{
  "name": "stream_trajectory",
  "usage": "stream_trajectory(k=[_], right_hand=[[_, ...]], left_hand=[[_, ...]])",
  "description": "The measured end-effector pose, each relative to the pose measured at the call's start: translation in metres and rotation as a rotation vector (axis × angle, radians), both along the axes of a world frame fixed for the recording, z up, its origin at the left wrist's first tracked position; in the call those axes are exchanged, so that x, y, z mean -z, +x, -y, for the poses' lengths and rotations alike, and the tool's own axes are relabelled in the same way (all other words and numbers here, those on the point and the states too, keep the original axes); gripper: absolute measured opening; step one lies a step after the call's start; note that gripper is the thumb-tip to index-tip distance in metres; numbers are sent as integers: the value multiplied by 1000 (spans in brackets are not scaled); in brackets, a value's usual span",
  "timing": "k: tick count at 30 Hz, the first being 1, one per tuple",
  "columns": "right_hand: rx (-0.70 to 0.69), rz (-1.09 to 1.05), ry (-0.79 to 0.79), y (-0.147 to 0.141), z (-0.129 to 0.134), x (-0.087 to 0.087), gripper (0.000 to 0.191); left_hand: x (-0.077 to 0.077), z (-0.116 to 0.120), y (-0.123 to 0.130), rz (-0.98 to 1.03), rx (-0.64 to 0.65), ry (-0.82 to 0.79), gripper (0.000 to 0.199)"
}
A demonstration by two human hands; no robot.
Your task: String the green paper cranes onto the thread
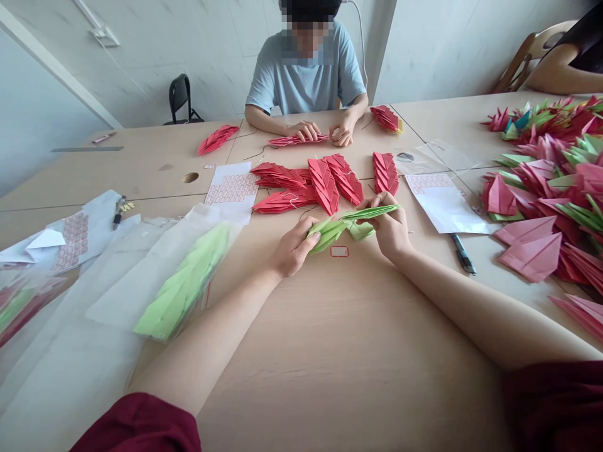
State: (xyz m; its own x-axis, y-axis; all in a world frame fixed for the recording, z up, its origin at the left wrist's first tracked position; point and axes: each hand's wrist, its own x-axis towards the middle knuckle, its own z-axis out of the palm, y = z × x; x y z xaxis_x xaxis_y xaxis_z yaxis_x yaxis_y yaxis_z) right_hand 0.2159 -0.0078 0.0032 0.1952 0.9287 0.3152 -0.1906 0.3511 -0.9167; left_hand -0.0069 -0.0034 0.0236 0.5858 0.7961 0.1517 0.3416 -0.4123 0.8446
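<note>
Two risks are judged to hang over the green paper [327, 235], which is held between both hands above the bench [330, 339], near the red bundles [323, 186]. Its folds could be crushed if too tight a grip were applied, and its thin layers could be splayed or torn if the two ends were drawn apart unevenly. The white thread [293, 202] on the bundles could also be snagged if the hands were brought too far forward.

By the left hand [293, 248], the near end is gripped, with fingers curled underneath and the thumb laid on top. By the right hand [390, 227], nearly closed, the other end is pinched; whether both ends are joined cannot be told.
</note>
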Motion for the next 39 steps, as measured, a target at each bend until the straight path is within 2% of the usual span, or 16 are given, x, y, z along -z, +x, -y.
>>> stream_trajectory(k=[5,10,18,27,35,39], right_hand=[[8,-10,1,0,0,-1,19],[7,12,7,1,0,-1,20],[-6,50,10,0,-1,1,23],[7,36,30,-2,3,-4,16],[82,116,59,0,0,1,11],[82,118,78,1,-1,3,13]], left_hand=[[4,-2,2,-63,-109,52,15],[3,-1,2,-76,-165,65,15],[5,-2,0,1,-133,38,13],[4,-1,2,-77,-194,101,26],[7,-3,1,57,-240,94,26],[6,-3,2,24,-235,82,26]])
